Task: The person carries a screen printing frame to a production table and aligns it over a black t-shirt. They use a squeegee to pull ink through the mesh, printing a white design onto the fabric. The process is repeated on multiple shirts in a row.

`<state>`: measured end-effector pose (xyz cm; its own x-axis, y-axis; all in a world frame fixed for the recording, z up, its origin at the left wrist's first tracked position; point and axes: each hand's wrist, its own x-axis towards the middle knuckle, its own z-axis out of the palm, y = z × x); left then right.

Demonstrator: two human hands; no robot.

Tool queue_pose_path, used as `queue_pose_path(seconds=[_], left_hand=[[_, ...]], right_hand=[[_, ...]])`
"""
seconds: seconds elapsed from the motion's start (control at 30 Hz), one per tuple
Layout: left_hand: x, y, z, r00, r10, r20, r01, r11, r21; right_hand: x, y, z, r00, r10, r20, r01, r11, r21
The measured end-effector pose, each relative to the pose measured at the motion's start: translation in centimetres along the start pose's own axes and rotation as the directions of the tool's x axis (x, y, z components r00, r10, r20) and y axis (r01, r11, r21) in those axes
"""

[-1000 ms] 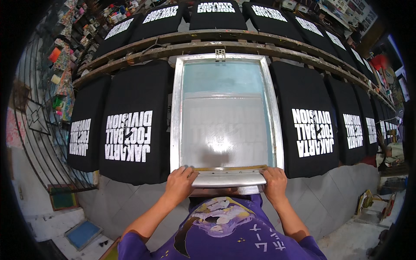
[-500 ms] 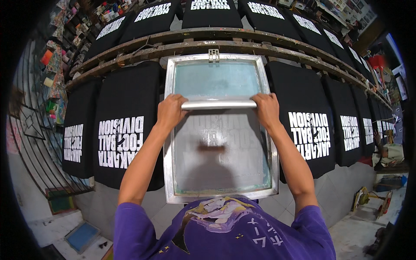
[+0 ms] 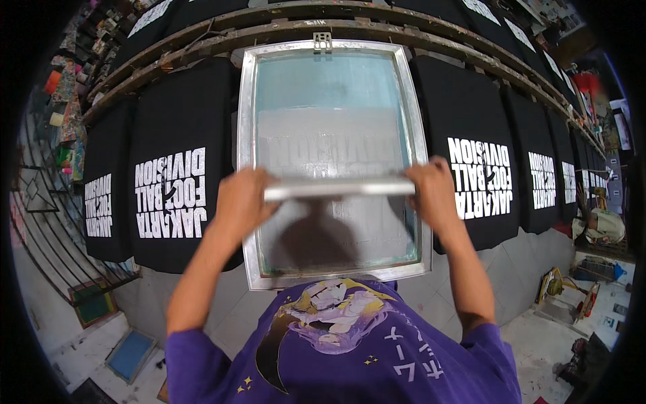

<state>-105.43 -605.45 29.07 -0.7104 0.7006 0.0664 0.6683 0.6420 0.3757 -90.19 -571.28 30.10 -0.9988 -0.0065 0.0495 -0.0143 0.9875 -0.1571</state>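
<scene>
A metal-framed printing screen [image 3: 246, 155] lies in front of me, its mesh teal at the far end and coated grey over the rest. Across the mesh runs a silver squeegee [image 3: 340, 190], slightly blurred. My left hand [image 3: 243, 202] is closed around its left end, and my right hand [image 3: 434, 195] grips the right end. Faint letter shapes show through the mesh beyond the bar. Below the bar a dark shadow falls on the grey area. Whether the squeegee blade touches the mesh is hidden beneath the bar.
Black shirts with white block lettering lie on boards to the left [image 3: 176, 161] and right [image 3: 471, 155]. A hinge clamp [image 3: 323, 42] joins the screen's far edge to a wooden rail [image 3: 269, 31]. A metal rack [image 3: 50, 222] stands at left; a blue-meshed frame [image 3: 130, 355] rests lower left.
Both hands have brought the squeegee toward my body, from the upper part of the screen to about its middle. The grey coating shows beyond the bar. The view has shifted slightly.
</scene>
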Motion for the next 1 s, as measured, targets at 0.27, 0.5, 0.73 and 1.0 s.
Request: queue_pose_path(seconds=[0.27, 0.5, 0.73, 1.0], left_hand=[[-17.2, 5.3, 7.7, 0.982, -0.003, -0.189, 0.001, 1.0, -0.01], [-16.0, 5.8, 4.6, 0.996, -0.024, -0.082, 0.019, 0.998, -0.062], [-15.8, 5.7, 4.9, 0.994, -0.078, -0.077, 0.074, 0.996, -0.052], [-17.4, 5.8, 8.2, 0.953, -0.009, -0.303, 0.024, 0.999, 0.045]], right_hand=[[-17.0, -6.4, 7.3, 0.981, 0.052, -0.186, -0.049, 0.999, 0.02], [-16.3, -6.8, 3.6, 0.997, 0.056, -0.048, -0.053, 0.997, 0.059], [-15.3, -6.3, 4.7, 0.996, 0.037, -0.082, -0.031, 0.997, 0.072], [-16.3, -6.2, 7.5, 0.974, 0.073, -0.213, -0.062, 0.996, 0.058]])
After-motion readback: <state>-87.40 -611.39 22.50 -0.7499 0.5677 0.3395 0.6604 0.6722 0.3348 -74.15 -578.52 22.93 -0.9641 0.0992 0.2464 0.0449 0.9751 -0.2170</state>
